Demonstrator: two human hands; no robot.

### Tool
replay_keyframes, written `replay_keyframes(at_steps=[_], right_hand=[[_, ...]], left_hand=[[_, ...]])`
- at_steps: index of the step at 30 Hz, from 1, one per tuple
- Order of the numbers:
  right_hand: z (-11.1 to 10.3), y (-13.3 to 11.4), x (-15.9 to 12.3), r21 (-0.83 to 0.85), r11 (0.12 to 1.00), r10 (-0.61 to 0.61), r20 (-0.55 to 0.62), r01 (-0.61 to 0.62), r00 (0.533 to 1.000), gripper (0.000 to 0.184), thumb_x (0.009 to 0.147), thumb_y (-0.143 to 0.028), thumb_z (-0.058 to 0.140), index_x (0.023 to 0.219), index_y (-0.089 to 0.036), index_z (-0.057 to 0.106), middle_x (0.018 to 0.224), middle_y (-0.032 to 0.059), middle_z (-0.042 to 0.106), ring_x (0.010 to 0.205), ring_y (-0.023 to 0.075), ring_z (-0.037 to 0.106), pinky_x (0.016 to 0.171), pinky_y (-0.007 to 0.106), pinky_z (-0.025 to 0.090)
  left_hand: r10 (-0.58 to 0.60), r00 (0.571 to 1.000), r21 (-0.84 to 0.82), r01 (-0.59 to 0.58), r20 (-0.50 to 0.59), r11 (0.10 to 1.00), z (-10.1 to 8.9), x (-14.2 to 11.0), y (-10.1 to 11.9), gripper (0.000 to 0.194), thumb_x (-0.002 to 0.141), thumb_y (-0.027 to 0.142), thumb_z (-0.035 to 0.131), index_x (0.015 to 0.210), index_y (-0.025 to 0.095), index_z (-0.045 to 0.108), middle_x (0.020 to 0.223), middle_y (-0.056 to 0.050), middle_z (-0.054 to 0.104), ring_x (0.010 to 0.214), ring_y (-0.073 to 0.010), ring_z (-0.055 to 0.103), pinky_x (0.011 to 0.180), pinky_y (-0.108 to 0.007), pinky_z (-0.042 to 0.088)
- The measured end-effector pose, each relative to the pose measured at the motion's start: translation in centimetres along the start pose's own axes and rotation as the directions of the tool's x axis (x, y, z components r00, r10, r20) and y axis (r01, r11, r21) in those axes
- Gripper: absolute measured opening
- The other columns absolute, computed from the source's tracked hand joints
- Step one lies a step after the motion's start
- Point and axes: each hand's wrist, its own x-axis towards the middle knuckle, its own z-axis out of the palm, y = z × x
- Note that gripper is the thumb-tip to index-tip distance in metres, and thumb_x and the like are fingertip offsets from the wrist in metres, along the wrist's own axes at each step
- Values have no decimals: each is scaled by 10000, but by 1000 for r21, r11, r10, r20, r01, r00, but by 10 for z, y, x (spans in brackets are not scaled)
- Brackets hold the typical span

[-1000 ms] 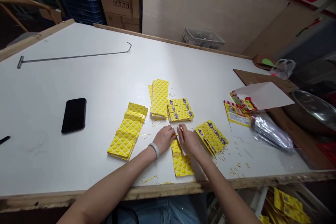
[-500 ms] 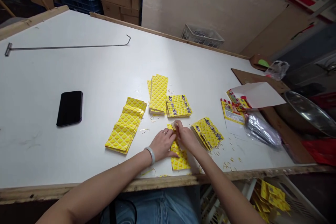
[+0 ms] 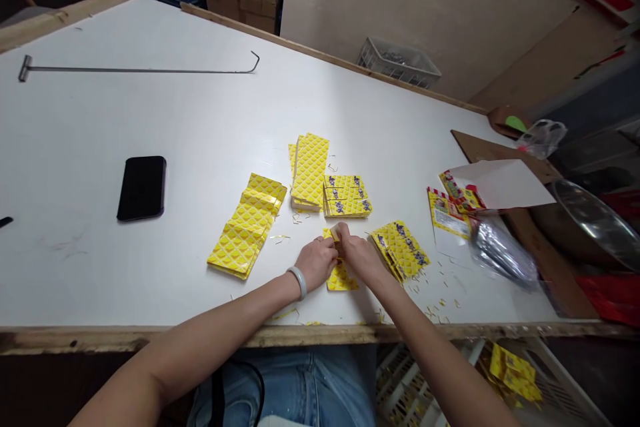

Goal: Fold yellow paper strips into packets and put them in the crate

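A yellow patterned paper strip [image 3: 343,278] lies on the white table in front of me, its middle covered by my hands. My left hand [image 3: 317,263] has its fingers bent and pressed onto the strip's left side. Across from it, my right hand [image 3: 362,256] pinches near the strip's top, where a pale underside shows. The two hands nearly touch. Just beyond them sits a stack of yellow pieces with purple figures [image 3: 347,196]. A similar fanned stack [image 3: 400,250] is right of my right hand. Longer yellow strips [image 3: 248,225] lie stacked to the left, and another pile [image 3: 311,170] farther back.
A black phone [image 3: 143,188] and a long hooked metal rod [image 3: 145,70] lie on the left. At right are printed packets [image 3: 449,215], clear plastic bags [image 3: 504,251] and a metal bowl [image 3: 600,223]. Thin gold bits [image 3: 443,303] litter the table. Below its wooden edge [image 3: 200,337] stands a crate [image 3: 560,370].
The view has shifted slightly. My left thumb, stretched over the strip before, is now drawn in. Less of the strip shows below my hands, and its lower end is farther from the table edge.
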Motion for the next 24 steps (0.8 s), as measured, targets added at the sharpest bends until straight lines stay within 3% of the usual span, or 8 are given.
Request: replay_keyframes(at_steps=[7,14,16,19,21,24], right_hand=[[4,-11,-5,-82,992,99,-21,-100,995,294,891,-99,381,1167,-163,307,765,78,652,669,214,646,538,255,336],[5,-7,-5,-115,993,18,6,-17,1000,412,909,-125,366,1306,-133,252,828,115,665,736,243,662,580,269,382],[7,-8,-4,-106,994,41,-10,-41,999,441,906,-123,369,1328,-119,242,823,122,666,717,240,659,572,270,385],[8,-10,-3,6,988,154,-73,-153,985,436,939,-188,320,1353,-94,222,760,119,664,655,233,645,559,273,388],[8,-11,-7,175,965,222,-153,-194,963,439,964,-284,272,1352,-84,230,707,99,652,617,231,630,555,281,396],[13,-10,-26,509,857,252,-282,-78,926,574,930,-426,376,1357,-85,201,684,45,623,618,215,610,590,295,436]], left_hand=[[126,992,-6,-126,27,992,0,0,-5,211,850,142,498,710,160,654,838,-83,597,864,-225,510,768,-359,454],[133,991,-67,-132,15,989,1,-3,-15,179,858,149,499,842,167,676,865,-61,594,854,-187,514,777,-304,456],[128,992,-74,-127,11,989,1,-4,-16,171,857,158,507,835,171,676,866,-57,595,858,-185,516,780,-302,454],[122,992,-78,-121,14,990,1,-3,-15,154,854,183,523,824,179,674,865,-51,595,851,-183,520,775,-306,451],[112,994,-75,-111,18,991,1,-3,-14,152,851,180,524,836,179,676,859,-50,593,841,-185,520,759,-306,450],[90,996,-70,-89,21,994,0,-2,-13,160,843,157,520,832,167,680,855,-57,593,837,-190,520,747,-307,450]])
